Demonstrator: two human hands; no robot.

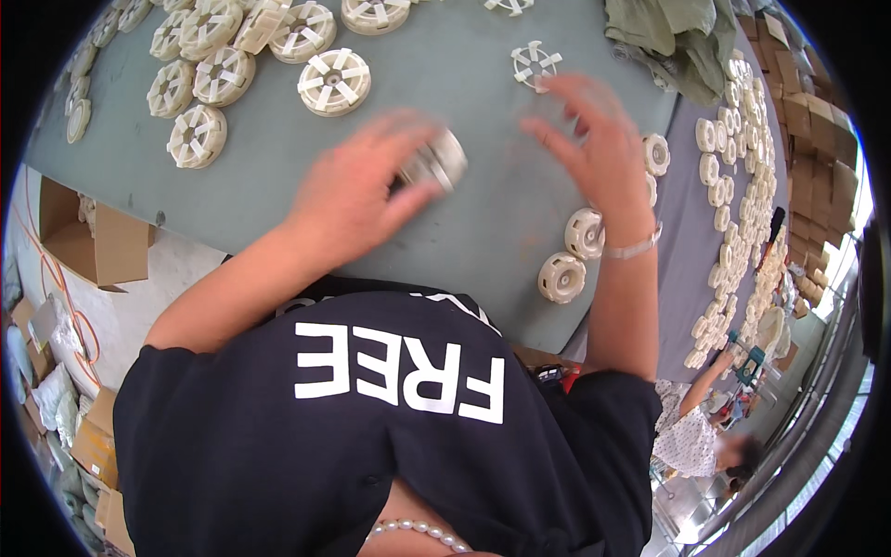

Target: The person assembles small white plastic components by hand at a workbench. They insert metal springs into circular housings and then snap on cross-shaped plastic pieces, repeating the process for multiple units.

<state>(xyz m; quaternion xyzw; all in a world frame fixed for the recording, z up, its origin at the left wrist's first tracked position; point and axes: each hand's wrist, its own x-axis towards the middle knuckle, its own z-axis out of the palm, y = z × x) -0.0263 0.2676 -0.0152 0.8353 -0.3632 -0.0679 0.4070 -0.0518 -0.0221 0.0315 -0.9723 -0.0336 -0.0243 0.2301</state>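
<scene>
My left hand [357, 181] is closed round a round cream plastic wheel-like part [450, 161], held on its edge above the table. Motion blurs both the hand and the part. To the right, my right hand [601, 148] has its thumb and fingers spread apart, and nothing shows between them. Just beyond its fingertips lies a thin white spoked ring [521, 67] on the grey-green table [269, 190]. Beside my right forearm stand loose cream wheels [562, 278] without the white spokes on top.
Cream wheels topped with white spokes [334, 82] sit in a group at the far left. Crumpled olive cloth [664, 37] lies at the far right. A second grey table [682, 251] carries many cream parts. Another person [691, 436] works there. A cardboard box [121, 246] stands at left.
</scene>
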